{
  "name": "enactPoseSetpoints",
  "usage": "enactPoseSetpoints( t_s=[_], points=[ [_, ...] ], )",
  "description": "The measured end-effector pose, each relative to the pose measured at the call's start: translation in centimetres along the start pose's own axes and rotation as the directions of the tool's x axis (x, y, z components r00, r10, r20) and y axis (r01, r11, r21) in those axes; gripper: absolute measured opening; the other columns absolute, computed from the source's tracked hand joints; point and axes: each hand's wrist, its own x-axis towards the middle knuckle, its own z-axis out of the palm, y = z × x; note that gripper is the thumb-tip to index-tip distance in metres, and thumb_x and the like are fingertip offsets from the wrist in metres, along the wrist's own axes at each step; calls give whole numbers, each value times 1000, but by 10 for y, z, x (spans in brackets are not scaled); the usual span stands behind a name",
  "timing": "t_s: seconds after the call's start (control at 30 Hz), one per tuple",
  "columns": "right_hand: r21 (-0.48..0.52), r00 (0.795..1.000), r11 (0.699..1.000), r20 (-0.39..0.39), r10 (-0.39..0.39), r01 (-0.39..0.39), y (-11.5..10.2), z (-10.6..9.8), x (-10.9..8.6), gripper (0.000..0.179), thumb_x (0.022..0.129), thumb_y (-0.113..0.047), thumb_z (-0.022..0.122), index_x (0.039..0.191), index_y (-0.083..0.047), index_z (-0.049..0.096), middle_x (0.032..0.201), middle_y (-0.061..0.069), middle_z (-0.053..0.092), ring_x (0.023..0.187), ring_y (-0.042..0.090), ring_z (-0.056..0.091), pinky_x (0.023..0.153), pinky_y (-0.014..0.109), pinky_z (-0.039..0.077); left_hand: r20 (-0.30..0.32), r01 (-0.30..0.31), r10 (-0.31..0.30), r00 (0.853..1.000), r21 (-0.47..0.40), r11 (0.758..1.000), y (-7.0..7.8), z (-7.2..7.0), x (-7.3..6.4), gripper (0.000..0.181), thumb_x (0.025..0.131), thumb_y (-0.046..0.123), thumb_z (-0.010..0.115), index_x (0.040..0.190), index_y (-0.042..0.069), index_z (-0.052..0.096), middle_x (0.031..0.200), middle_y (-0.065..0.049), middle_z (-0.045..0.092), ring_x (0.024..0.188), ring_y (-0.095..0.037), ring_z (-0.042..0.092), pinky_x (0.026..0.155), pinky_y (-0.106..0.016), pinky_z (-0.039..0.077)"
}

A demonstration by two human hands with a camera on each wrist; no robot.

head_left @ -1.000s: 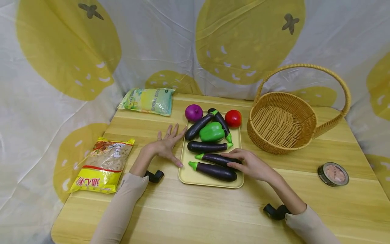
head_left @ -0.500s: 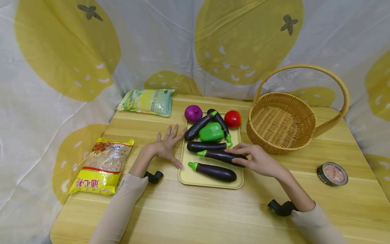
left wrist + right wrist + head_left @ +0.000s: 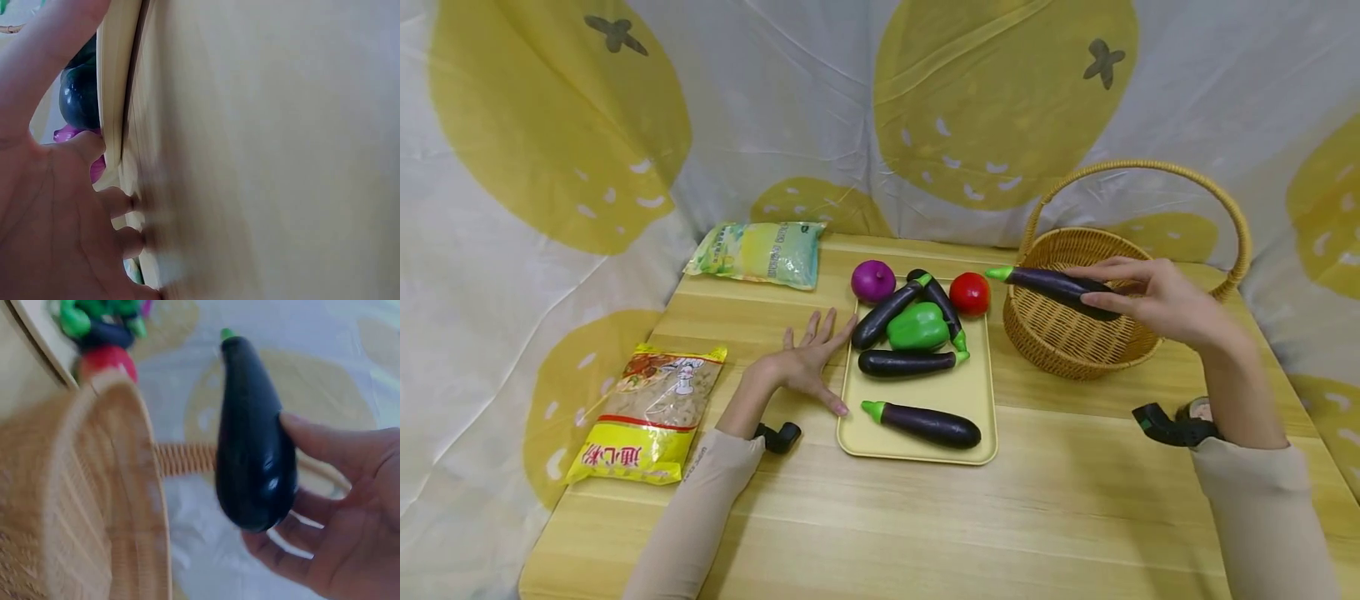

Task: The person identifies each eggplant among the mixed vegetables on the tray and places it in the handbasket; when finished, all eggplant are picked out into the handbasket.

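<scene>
My right hand (image 3: 1157,300) grips a dark purple eggplant (image 3: 1056,287) by its thick end, above the wicker basket (image 3: 1030,342). In the right wrist view the thumb and fingers hold this eggplant (image 3: 256,444) beside the basket's rim. My left hand (image 3: 801,367) lies with spread fingers against the left edge of the yellow tray (image 3: 925,392). On the tray are one eggplant (image 3: 931,425) at the front and another (image 3: 910,362) across the middle. Two more eggplants, a green bell pepper (image 3: 919,327), a purple onion (image 3: 873,282) and a red tomato (image 3: 970,294) cluster at its back.
A yellow pasta bag (image 3: 651,412) lies at the left, and a green-yellow packet (image 3: 760,254) at the back left. The basket's tall arched handle (image 3: 1150,167) rises over its opening. A round tin (image 3: 1198,408) is partly hidden behind the right wrist.
My right hand has lifted an eggplant off the front half of the tray and carried it right and back, over the basket. The left hand has stayed at the tray's edge.
</scene>
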Motion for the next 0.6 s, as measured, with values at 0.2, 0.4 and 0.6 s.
enactPoseSetpoints(
  t_s=[0.2, 0.4, 0.6],
  points=[
    [-49, 983, 982, 15, 182, -181, 23, -26, 8, 45, 104, -28, 65, 146, -16, 61, 136, 19, 62, 55, 8, 34, 46, 29, 33, 0, -1, 1, 1000, 8, 1000, 1, 0, 0, 150, 65, 56, 94, 166, 23, -12, 169, -20, -28, 156, -42, -30, 118, -76, -18],
    [-106, 950, 947, 36, 310, -305, 35, -29, 28, 48, 104, -22, 63, 148, -3, 55, 131, 35, 56, 51, 8, 29, 48, 29, 34, -6, -3, 3, 1000, 20, 1000, 0, 1, -1, 150, 66, 56, 94, 166, 23, -13, 169, -20, -28, 156, -43, -29, 118, -76, -16],
    [-49, 921, 924, 75, 383, -380, 55, -30, 48, 51, 104, -17, 61, 151, 0, 49, 146, 35, 53, 67, 23, 43, 61, 33, 39, -10, -5, 5, 1000, 21, 1000, 1, -1, -1, 149, 67, 55, 93, 166, 23, -13, 169, -20, -28, 156, -43, -29, 118, -77, -16]
  ],
)
